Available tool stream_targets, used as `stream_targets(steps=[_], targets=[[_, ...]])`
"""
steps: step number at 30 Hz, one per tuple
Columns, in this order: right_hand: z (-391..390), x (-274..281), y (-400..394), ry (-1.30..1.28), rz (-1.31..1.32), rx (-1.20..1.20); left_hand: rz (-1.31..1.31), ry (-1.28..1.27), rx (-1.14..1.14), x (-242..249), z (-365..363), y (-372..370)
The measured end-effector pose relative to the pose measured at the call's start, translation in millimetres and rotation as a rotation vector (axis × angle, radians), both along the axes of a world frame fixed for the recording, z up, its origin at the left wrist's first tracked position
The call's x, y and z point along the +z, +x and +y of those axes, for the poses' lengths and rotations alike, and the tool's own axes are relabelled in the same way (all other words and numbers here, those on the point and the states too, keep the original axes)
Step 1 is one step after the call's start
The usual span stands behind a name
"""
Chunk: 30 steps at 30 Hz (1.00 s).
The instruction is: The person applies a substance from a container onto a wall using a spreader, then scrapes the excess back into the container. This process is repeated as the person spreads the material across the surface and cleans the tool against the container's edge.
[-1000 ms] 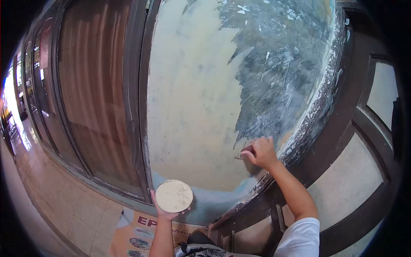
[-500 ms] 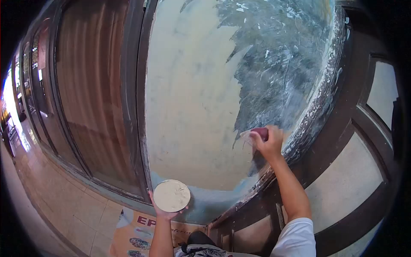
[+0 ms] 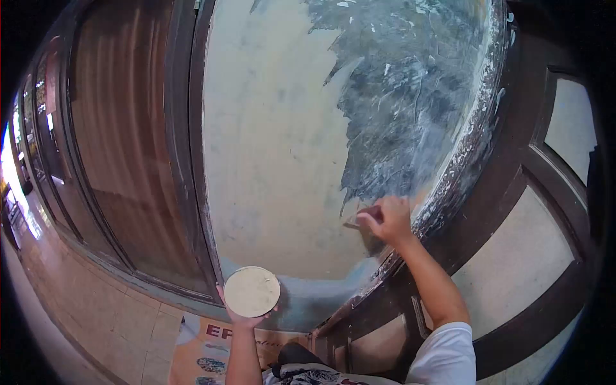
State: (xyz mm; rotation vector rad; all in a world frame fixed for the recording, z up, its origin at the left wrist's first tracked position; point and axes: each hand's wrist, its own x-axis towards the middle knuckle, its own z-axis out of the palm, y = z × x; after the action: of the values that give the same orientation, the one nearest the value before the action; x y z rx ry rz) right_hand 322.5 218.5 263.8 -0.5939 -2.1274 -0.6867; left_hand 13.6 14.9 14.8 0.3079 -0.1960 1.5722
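My right hand is closed around a putty knife with a dark red handle, its blade against the wall. Cream filler covers the wall's left and lower part; the upper right is a rough, dark grey-blue surface with a jagged border. Low in front of me, my left hand holds up a round container of putty from below, fingers around its side. The putty is cream and fills the container's top.
A dark wooden door with pale panels stands to the right, beyond a paint-flecked wooden frame. A curtained window is at left. A printed banner lies on the tiled floor.
My right hand has shifted slightly left and down with the putty knife, its blade now at a flatter slant. The whole view has moved a little; the left hand still holds the container.
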Motion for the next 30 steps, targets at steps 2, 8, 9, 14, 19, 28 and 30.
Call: stream_targets(steps=[2,8,9,14,19,28,30], targets=[[3,-10,-3,0.019,-0.163,-0.041,0.023,-0.031,0.031,-11,4,-2],[21,27,-10,0.133,0.354,-0.081,-0.023,-0.014,-0.025,-4,-2,0],[11,24,-10,0.104,0.276,-0.003,-0.020,0.049,-0.018,-14,-1,-4],[17,-1,-11,0.075,-0.150,-0.061,-0.069,0.044,-0.032,-7,-3,-3],[14,32,-19,0.121,0.373,-0.043,-0.081,0.060,-0.087,-7,-2,-1],[16,44,-25,0.117,0.375,-0.027,-0.091,-0.044,-0.035,-11,-1,2],[16,36,-18,0.094,0.264,0.031,-0.081,-0.031,-0.052,-9,-1,5]])
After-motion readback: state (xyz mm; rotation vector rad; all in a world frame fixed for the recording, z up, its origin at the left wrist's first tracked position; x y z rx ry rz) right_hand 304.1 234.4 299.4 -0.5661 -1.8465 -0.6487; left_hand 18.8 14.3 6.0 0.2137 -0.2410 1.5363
